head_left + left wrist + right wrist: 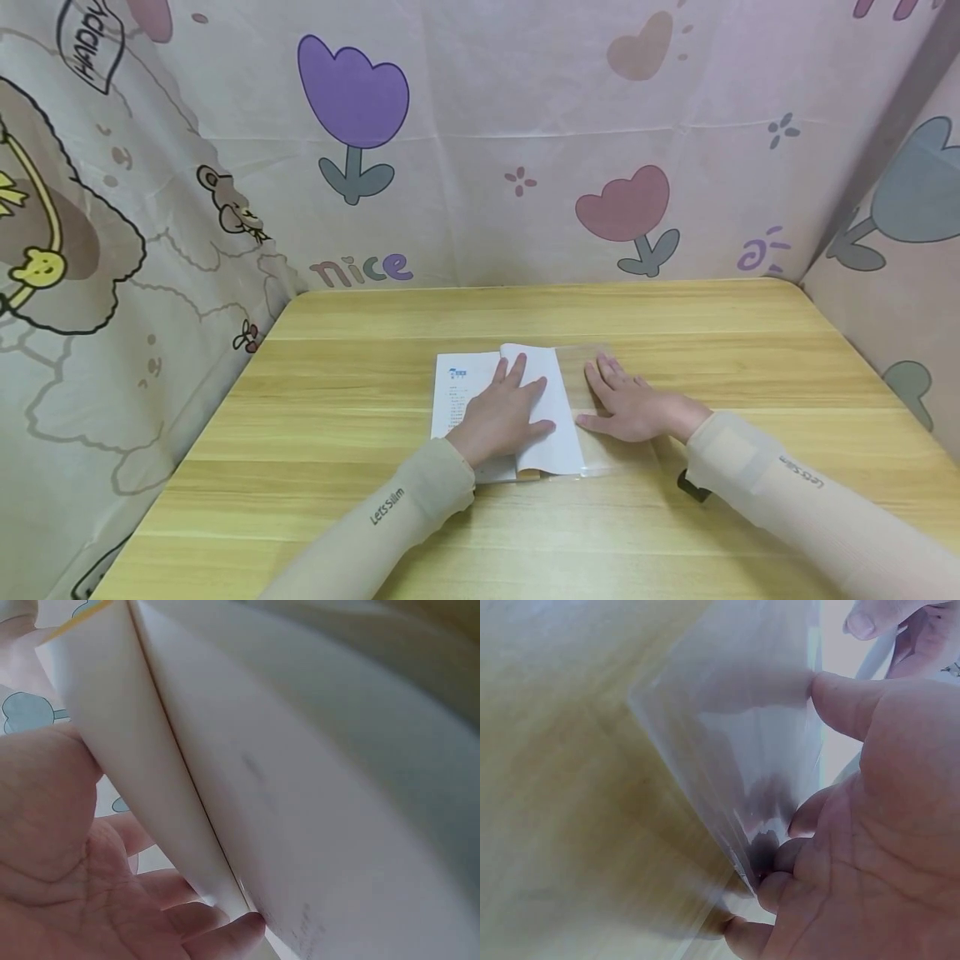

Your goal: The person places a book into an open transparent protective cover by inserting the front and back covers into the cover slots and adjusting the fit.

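A booklet lies on the table with a printed page [467, 375] bearing a blue logo at its left. To the right, a white folded flap [553, 454] overlaps that page. My left hand [498, 417] rests across the page and flap with fingers spread. Beyond the flap's right edge extends a clear plastic cover [611, 458], where my right hand [633, 410] lies with extended fingers. In the right wrist view the fingertips are at the edge of the clear plastic [727, 742]. White paper [225, 750] fills much of the left wrist view, beside the palm.
The wood-grain table [337, 400] surrounds the booklet. Behind it hangs a cloth [480, 100] printed with flowers and hearts, which continues along both sides. A small black device [693, 486] shows under the right wrist.
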Tool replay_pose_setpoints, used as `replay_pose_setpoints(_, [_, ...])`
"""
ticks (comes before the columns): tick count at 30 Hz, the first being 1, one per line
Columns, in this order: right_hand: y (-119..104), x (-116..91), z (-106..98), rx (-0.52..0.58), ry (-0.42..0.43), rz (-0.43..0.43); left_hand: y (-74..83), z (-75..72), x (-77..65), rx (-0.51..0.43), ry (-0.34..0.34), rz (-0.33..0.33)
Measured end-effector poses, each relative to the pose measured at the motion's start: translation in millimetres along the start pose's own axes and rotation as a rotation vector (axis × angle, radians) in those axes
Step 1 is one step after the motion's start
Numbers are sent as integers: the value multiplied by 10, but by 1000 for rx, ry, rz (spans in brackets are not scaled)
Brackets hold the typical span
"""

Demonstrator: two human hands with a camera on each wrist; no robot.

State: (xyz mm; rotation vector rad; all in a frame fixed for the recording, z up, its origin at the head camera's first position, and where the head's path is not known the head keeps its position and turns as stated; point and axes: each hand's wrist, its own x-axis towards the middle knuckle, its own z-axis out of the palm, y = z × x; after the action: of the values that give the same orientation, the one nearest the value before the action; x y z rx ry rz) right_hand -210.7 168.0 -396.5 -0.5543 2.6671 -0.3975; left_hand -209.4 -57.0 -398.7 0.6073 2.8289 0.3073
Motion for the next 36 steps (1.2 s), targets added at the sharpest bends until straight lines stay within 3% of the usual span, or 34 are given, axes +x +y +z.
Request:
replay_pose_setpoints(20, [0, 11, 10, -35, -8, 4, 88, 8, 35, -9, 6, -2])
replay_pose_setpoints(30, [112, 47, 79, 5, 15, -35, 184, -15, 45, -3, 13, -5])
replay_pose_setpoints(36, [204, 118, 154, -34, 20, -20, 163, -61, 39, -15, -13, 59])
